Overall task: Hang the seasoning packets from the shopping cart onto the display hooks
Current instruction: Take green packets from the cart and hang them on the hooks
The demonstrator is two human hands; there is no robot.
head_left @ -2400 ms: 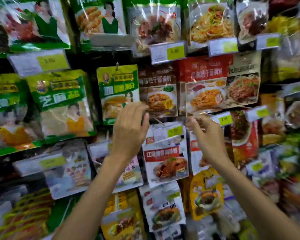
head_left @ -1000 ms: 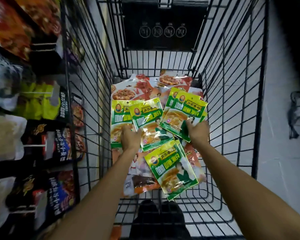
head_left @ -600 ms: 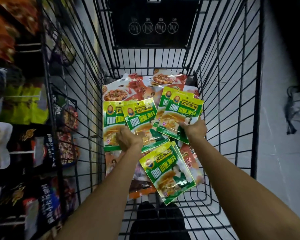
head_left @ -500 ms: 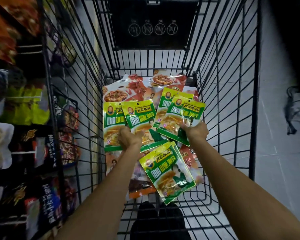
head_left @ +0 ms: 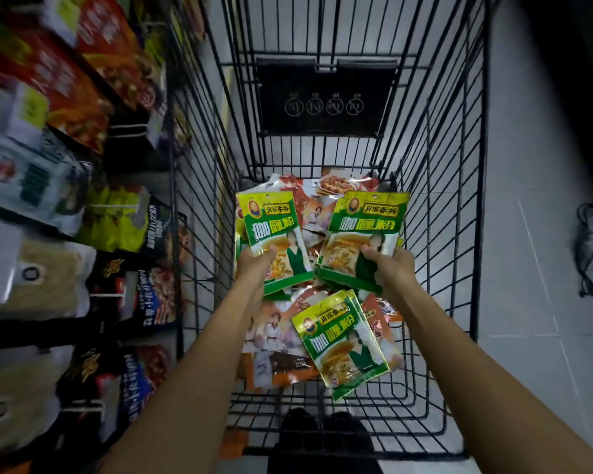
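Note:
I look down into a black wire shopping cart [head_left: 435, 186]. My left hand [head_left: 254, 263] grips a green and yellow seasoning packet [head_left: 273, 227] by its lower edge, lifted above the cart floor. My right hand [head_left: 389, 265] grips another green packet [head_left: 363, 230], with more green edges showing behind it. A third green packet [head_left: 339, 343] lies loose in the cart on top of several orange and white packets [head_left: 274, 340]. The display hooks are out of view.
Store shelving [head_left: 48, 234] with hanging bags and boxes runs along the left, close to the cart side. Grey tiled floor [head_left: 534, 268] lies to the right with a dark strap or bag at its far edge. My dark shoes [head_left: 322, 436] show below the cart.
Earlier both hands were up at the display hooks. I then turned down to the cart, took green packets in both hands, and have now lifted them higher and apart.

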